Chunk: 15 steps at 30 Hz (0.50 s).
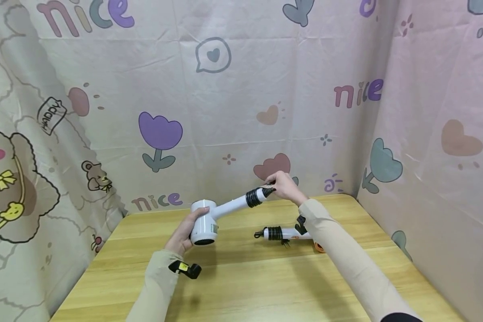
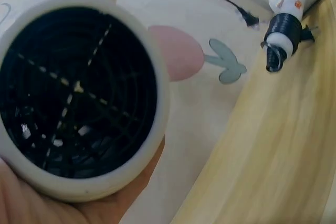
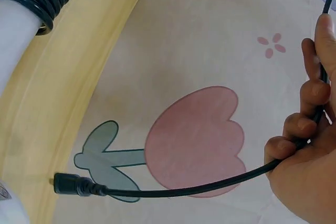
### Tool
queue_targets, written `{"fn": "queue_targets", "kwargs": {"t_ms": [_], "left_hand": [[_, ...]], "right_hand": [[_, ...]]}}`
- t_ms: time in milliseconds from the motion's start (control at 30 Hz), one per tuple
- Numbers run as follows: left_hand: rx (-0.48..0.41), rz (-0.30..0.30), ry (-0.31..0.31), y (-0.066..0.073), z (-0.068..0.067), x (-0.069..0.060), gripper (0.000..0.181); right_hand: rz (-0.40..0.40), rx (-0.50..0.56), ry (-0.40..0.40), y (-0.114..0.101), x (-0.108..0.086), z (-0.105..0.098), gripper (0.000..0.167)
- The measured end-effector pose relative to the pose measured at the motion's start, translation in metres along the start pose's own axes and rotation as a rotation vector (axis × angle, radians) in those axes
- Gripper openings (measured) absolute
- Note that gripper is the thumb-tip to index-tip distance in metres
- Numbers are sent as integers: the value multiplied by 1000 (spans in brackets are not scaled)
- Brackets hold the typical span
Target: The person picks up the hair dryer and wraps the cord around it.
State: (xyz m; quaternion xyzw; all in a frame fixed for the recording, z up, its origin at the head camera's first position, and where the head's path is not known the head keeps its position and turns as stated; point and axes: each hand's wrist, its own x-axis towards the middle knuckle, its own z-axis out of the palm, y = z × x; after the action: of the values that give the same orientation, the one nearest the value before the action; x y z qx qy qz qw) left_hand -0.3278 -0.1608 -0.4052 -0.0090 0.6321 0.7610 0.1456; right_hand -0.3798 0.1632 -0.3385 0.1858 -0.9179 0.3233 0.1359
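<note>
A white hair dryer is held above the table, gripped round its barrel by my left hand. Its dark round grille faces the left wrist camera. Black cord is coiled round the end of the dryer's handle, which points up and to the right. Beside that handle end, my right hand has its fingers curled round a stretch of the cord. In the right wrist view the cord sags from my right hand to a black plug hanging free.
A second white hair dryer with an orange rim lies on the wooden table at the right, partly behind my right forearm. Black cord is wound round its handle. A patterned cloth hangs behind the table and at both sides.
</note>
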Motion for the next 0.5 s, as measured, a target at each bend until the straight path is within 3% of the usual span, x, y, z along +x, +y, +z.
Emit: {"fn": "queue_targets", "kwargs": {"t_ms": [200,367,500], "left_hand": [[170,99,62,5,0,-3,60],[321,180,118,10,3,-3,71],[379,226,180,11,5,-2,75]], "right_hand": [[-38,-32,6,-5,1,-4,16],[-98,-117,17,-12,1,-6,16],[-122,-220,39,-21,-1,-5,18]]}}
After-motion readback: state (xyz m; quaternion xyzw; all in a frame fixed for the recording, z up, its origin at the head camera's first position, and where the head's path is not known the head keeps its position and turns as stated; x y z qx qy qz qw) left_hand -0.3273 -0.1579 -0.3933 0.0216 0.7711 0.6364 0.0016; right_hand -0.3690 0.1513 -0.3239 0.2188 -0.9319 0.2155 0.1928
